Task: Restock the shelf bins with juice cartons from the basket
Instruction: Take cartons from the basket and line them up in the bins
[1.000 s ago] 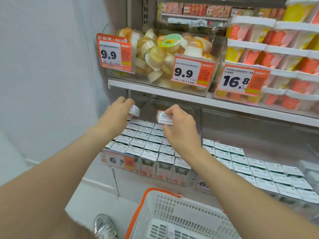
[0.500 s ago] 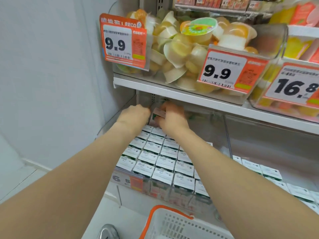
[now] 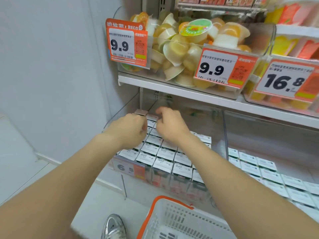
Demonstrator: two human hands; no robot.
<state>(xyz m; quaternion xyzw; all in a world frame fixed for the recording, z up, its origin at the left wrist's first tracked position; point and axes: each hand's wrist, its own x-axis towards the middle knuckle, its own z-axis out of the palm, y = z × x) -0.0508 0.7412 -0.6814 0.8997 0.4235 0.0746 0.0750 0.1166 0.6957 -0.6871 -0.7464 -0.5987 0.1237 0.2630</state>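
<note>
At the back left corner of the shelf bin, our left hand has its fingers curled round a juice carton. The carton's top shows just beyond the knuckles, about level with the rear row. Just to the right is our right hand, fingers bent down over the back rows. It hides what is under it, so we cannot tell whether it pinches a carton or only steadies one.

We judge the main risk to be the tight fit. The rows are packed edge to edge, so a carton pushed in crooked could ride up on its neighbours or tip one over. Our two hands are close together in one corner and could jog each other. The upper shelf hangs low over the back of the bin, so lifted knuckles could catch its edge.

Around us, from the left:
- a price tag on the bin's front left corner
- our shoe on the floor
- the basket below the bin, too little of its inside in view to count what remains
- jelly cups heaped above the upper shelf
- a neighbouring bin of cartons to the right, beyond the clear divider

Nothing blocks the way back to the basket
</note>
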